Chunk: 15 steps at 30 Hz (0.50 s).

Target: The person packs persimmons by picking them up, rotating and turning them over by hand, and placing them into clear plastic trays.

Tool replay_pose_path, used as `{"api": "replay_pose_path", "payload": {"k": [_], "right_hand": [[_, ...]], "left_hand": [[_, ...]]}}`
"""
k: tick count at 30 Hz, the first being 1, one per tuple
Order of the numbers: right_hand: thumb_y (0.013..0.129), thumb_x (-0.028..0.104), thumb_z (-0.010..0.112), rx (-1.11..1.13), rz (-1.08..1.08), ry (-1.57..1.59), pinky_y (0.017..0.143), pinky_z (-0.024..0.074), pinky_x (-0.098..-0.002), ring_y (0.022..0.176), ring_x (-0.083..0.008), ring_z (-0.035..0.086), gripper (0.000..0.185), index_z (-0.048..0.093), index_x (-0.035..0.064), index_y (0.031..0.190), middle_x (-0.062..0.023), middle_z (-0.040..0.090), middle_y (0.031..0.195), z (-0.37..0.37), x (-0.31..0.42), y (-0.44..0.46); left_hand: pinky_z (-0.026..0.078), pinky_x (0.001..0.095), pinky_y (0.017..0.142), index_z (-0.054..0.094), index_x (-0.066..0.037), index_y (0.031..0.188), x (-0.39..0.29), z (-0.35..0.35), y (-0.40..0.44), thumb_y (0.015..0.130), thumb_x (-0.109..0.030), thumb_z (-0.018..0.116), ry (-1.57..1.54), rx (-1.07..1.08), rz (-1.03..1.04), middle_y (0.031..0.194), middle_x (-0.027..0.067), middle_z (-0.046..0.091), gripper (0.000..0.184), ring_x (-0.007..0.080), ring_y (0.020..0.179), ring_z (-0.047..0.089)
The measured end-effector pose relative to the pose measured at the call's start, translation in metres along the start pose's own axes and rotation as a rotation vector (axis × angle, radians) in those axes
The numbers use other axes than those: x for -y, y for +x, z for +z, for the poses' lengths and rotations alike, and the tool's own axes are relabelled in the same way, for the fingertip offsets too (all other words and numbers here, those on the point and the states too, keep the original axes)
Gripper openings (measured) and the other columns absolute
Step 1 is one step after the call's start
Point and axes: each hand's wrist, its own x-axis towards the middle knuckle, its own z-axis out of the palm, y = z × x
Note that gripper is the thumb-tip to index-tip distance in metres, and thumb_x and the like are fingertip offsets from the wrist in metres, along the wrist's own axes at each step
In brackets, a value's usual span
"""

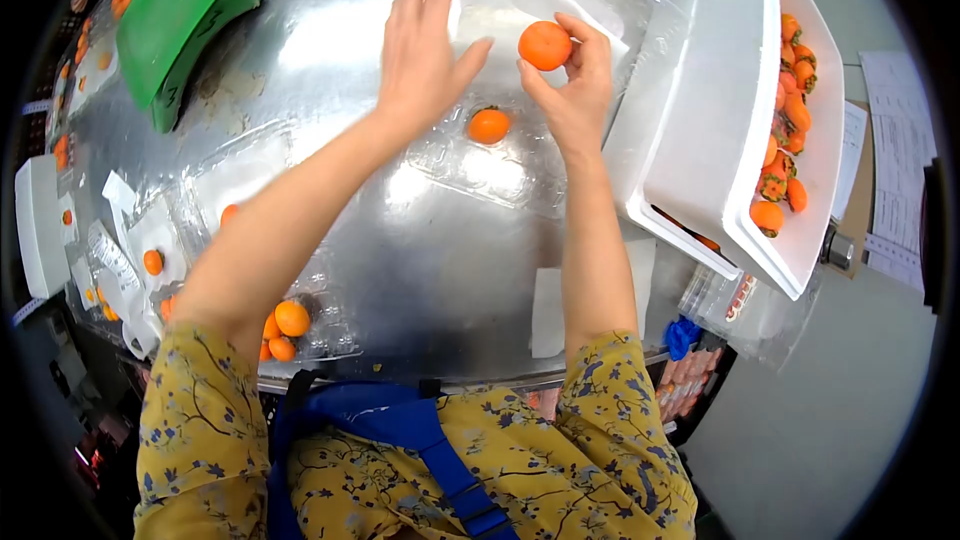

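My right hand (585, 75) pinches an orange persimmon (545, 45) between thumb and fingers, above the far part of the steel table (430, 260). To its left, my left hand (428, 50) is open and empty, thumb apart from the fingers, at the left edge of a white sheet (500, 2). Below both hands another persimmon (489, 125) sits in a clear plastic tray (490, 175), its green calyx at the top edge. My left hand does not touch either fruit.
On the right stand white crates (690, 130), the outer one holding several persimmons (785, 180). A green plastic scoop-like piece (175, 15) lies at upper left. Orange fruit (291, 318) in clear packaging is near my left forearm. White paper (547, 315) lies by the front edge.
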Motion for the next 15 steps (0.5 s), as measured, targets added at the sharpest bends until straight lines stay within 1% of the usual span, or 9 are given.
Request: {"api": "replay_pose_path", "payload": {"k": [1,3,5,7,8,10,13,15], "right_hand": [[0.065,0.005,0.076,-0.025,-0.02,-0.051,0.083,0.0493,-0.0321,0.096,-0.0214,0.057,0.051,0.057,0.0053,0.113,-0.0088,0.054,0.11,0.001,-0.004,0.004],[0.065,0.007,0.076,-0.045,0.012,-0.089,0.082,0.0493,-0.0322,0.094,-0.022,0.057,0.051,0.057,0.0051,0.113,-0.0094,0.056,0.107,0.007,-0.011,0.005],[0.067,0.008,0.075,-0.064,0.062,-0.115,0.081,0.0492,-0.0322,0.093,-0.022,0.058,0.05,0.057,0.0046,0.113,-0.0098,0.058,0.104,0.004,-0.021,0.015],[0.069,0.01,0.074,-0.052,0.114,-0.133,0.08,0.049,-0.0319,0.093,-0.0212,0.058,0.047,0.056,0.0038,0.112,-0.01,0.06,0.101,0.01,-0.021,0.016],[0.071,0.011,0.073,-0.039,0.239,0.004,0.079,0.0495,-0.0321,0.091,-0.0216,0.059,0.043,0.056,0.0031,0.11,-0.0108,0.06,0.101,0.006,-0.027,0.016],[0.075,0.013,0.07,-0.012,0.475,0.283,0.077,0.0503,-0.0325,0.087,-0.0225,0.061,0.037,0.056,0.0016,0.107,-0.0124,0.06,0.1,0.004,-0.031,0.023],[0.083,0.018,0.063,-0.015,0.768,0.609,0.072,0.0524,-0.0342,0.077,-0.0244,0.064,0.03,0.054,0.0006,0.105,-0.0148,0.06,0.098,-0.001,-0.02,0.033],[0.086,0.025,0.059,0.048,0.822,0.652,0.068,0.0528,-0.0347,0.072,-0.0256,0.064,0.032,0.053,0.0004,0.106,-0.0159,0.06,0.095,-0.002,-0.022,0.037]], "left_hand": [[0.039,0.0423,0.098,0.05,-0.007,0.126,-0.007,-0.009,-0.015,0.075,-0.013,0.073,0.032,-0.004,0.007,0.124,0.0158,0.051,0.056,0.0356,0.116,0.047],[0.039,0.0419,0.097,0.054,-0.006,0.121,-0.013,-0.028,-0.059,0.074,-0.011,0.072,-0.034,0.186,0.054,0.12,0.0149,0.054,0.051,0.0341,0.113,0.049],[0.04,0.0408,0.095,0.056,-0.006,0.115,-0.02,-0.032,-0.089,0.071,-0.008,0.072,-0.049,0.352,0.124,0.118,0.0132,0.054,0.046,0.0318,0.111,0.051],[0.04,0.0414,0.093,0.058,-0.006,0.111,-0.021,-0.04,-0.117,0.071,-0.007,0.071,-0.108,0.449,0.076,0.115,0.0119,0.055,0.041,0.0309,0.109,0.051],[0.04,0.0416,0.092,0.059,-0.006,0.109,-0.024,-0.038,-0.128,0.071,-0.006,0.07,-0.138,0.504,0.052,0.114,0.0113,0.055,0.039,0.0304,0.109,0.051],[0.04,0.0415,0.092,0.059,-0.006,0.108,-0.023,-0.04,-0.138,0.071,-0.006,0.069,-0.144,0.517,0.043,0.112,0.0109,0.055,0.038,0.0304,0.109,0.051],[0.04,0.0415,0.092,0.059,-0.005,0.107,-0.026,-0.039,-0.138,0.071,-0.005,0.069,-0.14,0.532,0.04,0.11,0.0106,0.055,0.038,0.0304,0.108,0.051],[0.04,0.0413,0.091,0.059,-0.005,0.107,-0.027,-0.04,-0.136,0.07,-0.006,0.07,-0.134,0.537,0.036,0.111,0.0107,0.056,0.039,0.0305,0.108,0.052]]}}
